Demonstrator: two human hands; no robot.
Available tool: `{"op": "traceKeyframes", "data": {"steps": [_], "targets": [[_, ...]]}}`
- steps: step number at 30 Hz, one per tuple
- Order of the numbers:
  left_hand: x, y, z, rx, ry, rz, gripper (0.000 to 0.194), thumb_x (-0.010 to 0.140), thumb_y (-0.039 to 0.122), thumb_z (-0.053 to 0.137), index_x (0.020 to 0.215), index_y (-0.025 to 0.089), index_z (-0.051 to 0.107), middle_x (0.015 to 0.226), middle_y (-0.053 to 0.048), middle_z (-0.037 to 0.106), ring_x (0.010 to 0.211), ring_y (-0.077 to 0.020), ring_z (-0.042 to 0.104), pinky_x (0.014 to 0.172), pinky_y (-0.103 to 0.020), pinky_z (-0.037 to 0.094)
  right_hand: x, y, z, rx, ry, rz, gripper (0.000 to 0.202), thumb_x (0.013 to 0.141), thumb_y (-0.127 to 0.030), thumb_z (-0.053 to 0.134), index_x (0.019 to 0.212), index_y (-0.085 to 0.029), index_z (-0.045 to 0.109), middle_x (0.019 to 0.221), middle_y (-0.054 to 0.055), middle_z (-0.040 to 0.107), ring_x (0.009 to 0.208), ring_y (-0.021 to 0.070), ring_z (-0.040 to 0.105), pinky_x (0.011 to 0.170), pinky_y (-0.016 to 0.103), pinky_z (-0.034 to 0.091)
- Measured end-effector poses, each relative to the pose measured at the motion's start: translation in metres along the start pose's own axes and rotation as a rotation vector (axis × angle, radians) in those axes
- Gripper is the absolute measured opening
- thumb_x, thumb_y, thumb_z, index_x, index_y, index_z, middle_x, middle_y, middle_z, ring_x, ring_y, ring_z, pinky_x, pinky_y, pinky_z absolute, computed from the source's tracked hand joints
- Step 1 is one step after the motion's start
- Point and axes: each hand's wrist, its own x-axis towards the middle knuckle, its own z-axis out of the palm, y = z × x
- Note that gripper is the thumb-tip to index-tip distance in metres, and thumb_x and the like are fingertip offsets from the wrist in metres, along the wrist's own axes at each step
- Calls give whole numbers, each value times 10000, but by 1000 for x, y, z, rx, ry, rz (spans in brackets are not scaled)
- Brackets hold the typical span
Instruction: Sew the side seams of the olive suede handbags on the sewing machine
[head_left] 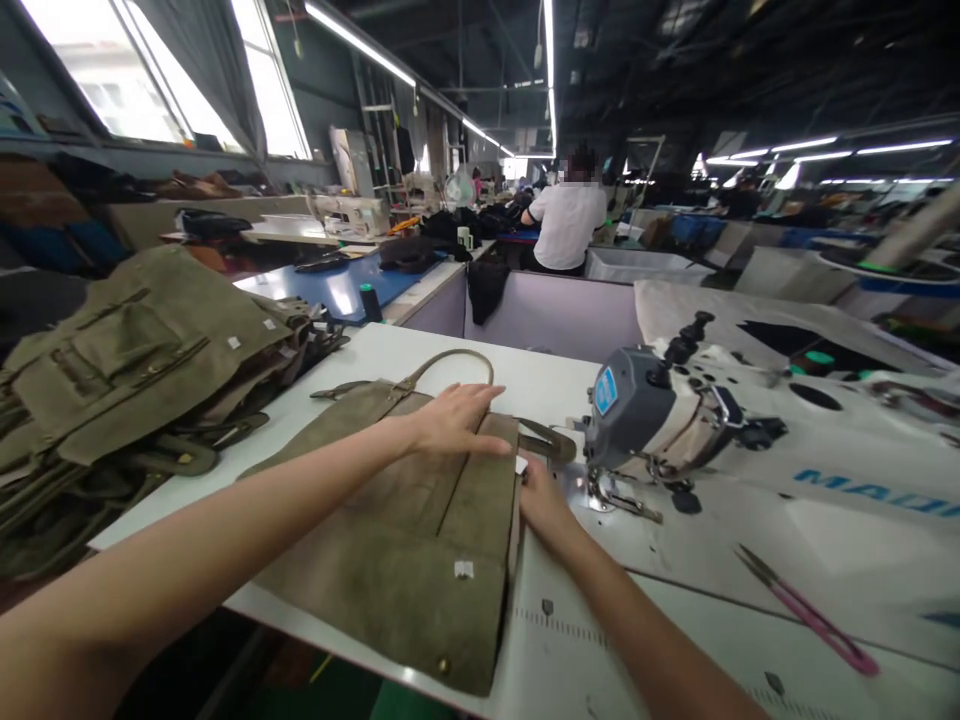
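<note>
An olive-green canvas bag (382,540) lies on the white table, with its looped handle (455,356) at the far end. My left hand (459,418) rests on the upper part of the bag, fingers stretched out and thumb apart. At the bag's right edge my right hand (546,503) has its fingers closed on the fabric, beside a small white tag (521,465); some fingertips are hidden. Another white tag (464,569) shows on the lower bag. Just right of my right hand stands the sewing machine head (637,408), its needle area near the bag's strap (551,440).
A heap of similar olive bags (135,350) fills the left side. Pink-handled scissors (814,618) lie on the machine bed at right. A dark thread spool (370,303) stands at the table's far-left edge. A person in a white shirt (568,226) sits ahead, back turned.
</note>
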Motion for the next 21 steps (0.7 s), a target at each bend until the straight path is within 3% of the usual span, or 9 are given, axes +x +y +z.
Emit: {"op": "traceKeyframes", "data": {"steps": [3, 6, 9, 11, 14, 16, 18, 21], "targets": [[4, -9, -16, -43, -83, 22, 747, 853, 612, 568, 1420, 150, 416, 1366, -142, 553, 1266, -282, 506, 1066, -371, 365, -6, -23, 9, 68, -20, -144, 350, 766, -104, 469, 1046, -190, 661, 954, 76, 714, 919, 252, 649, 840, 387, 525], [-4, -6, -29, -212, -87, 40, 575, 924, 581, 462, 1350, 198, 512, 1296, -79, 604, 1184, -229, 558, 1009, -305, 403, -11, -48, 18, 103, -61, -269, 366, 701, -66, 445, 955, -186, 680, 978, 96, 689, 971, 265, 611, 868, 394, 490], [-16, -3, -39, -380, -118, 36, 485, 908, 581, 478, 1008, 156, 688, 943, -37, 679, 904, -199, 617, 810, -276, 462, -16, -65, 26, 132, -109, -343, 337, 738, -65, 418, 886, -197, 691, 907, 86, 677, 924, 251, 609, 832, 376, 484], [-28, -4, -44, -448, 13, 28, 467, 857, 579, 556, 746, 137, 661, 679, 0, 581, 665, -148, 544, 619, -252, 423, -20, -69, 30, 197, -136, -342, 289, 805, -107, 439, 898, -205, 693, 1020, 94, 667, 997, 248, 599, 869, 378, 473], [-50, -9, -52, -568, 422, 15, 484, 823, 562, 609, 568, 163, 510, 525, 38, 380, 502, -98, 357, 471, -243, 282, -26, -65, 37, 604, -147, -73, 265, 922, -310, 442, 1028, -243, 675, 1335, 84, 543, 1234, 258, 496, 931, 391, 462], [-64, -11, -59, -595, 614, 12, 526, 834, 568, 597, 525, 184, 414, 509, 44, 314, 486, -92, 307, 458, -247, 232, -29, -59, 43, 873, -133, 204, 298, 896, -399, 496, 1132, -272, 626, 1359, 66, 524, 1254, 253, 487, 916, 376, 476], [-75, -11, -64, -581, 686, 17, 533, 817, 550, 635, 518, 187, 384, 508, 47, 304, 481, -90, 309, 462, -249, 228, -31, -52, 50, 891, -133, 369, 465, 787, -388, 628, 1232, -282, 551, 1250, 62, 588, 1130, 236, 574, 876, 350, 493], [-84, -6, -69, -512, 673, 17, 492, 783, 477, 696, 521, 174, 410, 505, 50, 332, 480, -84, 333, 473, -248, 247, -32, -45, 59, 731, -159, 420, 587, 726, -389, 669, 1273, -263, 500, 1121, 53, 639, 941, 201, 637, 772, 309, 514]]}}
